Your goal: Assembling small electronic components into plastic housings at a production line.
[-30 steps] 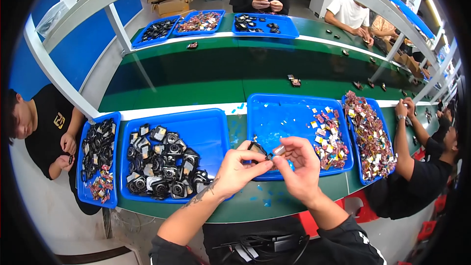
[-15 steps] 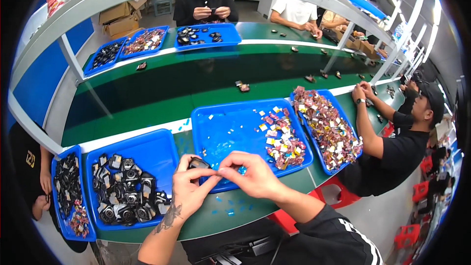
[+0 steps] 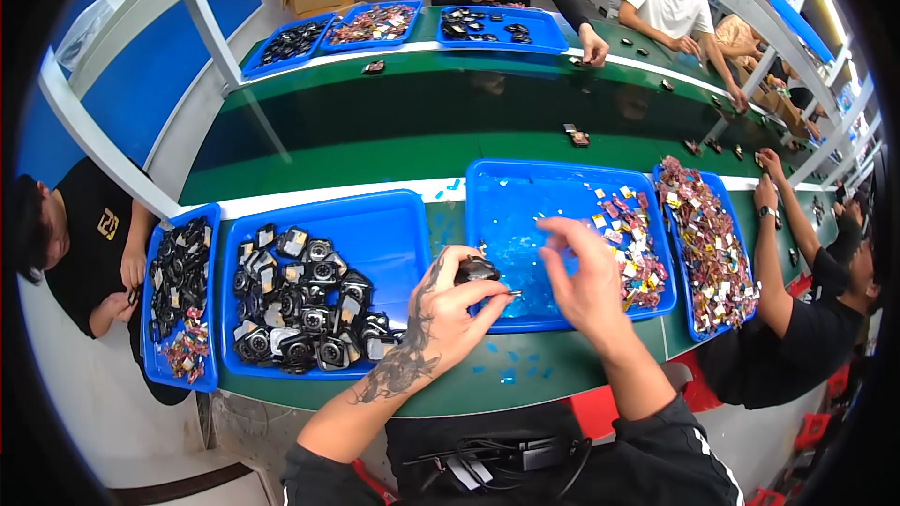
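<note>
Right hand [image 3: 591,283] pulled away from left hand [image 3: 452,307] since last frame, now over middle blue tray [image 3: 520,186], thumb and fingers spread wide. Left one's got black part [image 3: 478,269] gripped snug, by that tray's left edge (tiny shiny bit [image 3: 514,293] at fingertips too, can't tell what). Heap of black gadgets [image 3: 309,300] sits in left-hand tray [image 3: 394,230], reddish scraps [image 3: 639,253] in middle one.
</note>
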A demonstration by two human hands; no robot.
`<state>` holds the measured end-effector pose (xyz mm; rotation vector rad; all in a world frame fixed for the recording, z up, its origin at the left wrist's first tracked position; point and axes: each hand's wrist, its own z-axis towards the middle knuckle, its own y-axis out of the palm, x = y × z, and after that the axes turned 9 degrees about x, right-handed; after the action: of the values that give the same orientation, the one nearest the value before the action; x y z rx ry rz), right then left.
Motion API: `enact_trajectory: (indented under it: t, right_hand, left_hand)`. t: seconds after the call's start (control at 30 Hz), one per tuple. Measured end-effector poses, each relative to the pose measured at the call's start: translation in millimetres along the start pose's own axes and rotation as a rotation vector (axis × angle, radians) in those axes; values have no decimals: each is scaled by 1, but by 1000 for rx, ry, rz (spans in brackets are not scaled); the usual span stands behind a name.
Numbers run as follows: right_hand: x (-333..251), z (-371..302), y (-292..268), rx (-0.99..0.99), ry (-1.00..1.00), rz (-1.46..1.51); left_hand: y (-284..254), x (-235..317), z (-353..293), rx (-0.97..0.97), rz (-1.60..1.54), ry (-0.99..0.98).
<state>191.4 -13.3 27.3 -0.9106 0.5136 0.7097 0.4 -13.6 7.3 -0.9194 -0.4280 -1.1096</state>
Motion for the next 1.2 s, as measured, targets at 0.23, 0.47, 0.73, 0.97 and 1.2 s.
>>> enact_trajectory:
  t: [0.23,0.47,0.73,0.97,1.2]
  right_hand:
    - [-10,-12,-10,-257,173,468]
    - [-5,-20,3,-213,374,611]
    - [-11,-26,1,-144,111,389]
    - [-14,-29,1,-192,240,489]
    - [-15,-27,2,-110,-9,270]
  left_hand:
    - [-1,5,-1,13,-111,-95]
    - [-1,-9,2,-180,-533,-421]
    - [-5,-6,5,-128,-560,-428]
    - [-9,-2,3,-197,-521,-380]
    - [3,-2,5,-138,-502,-455]
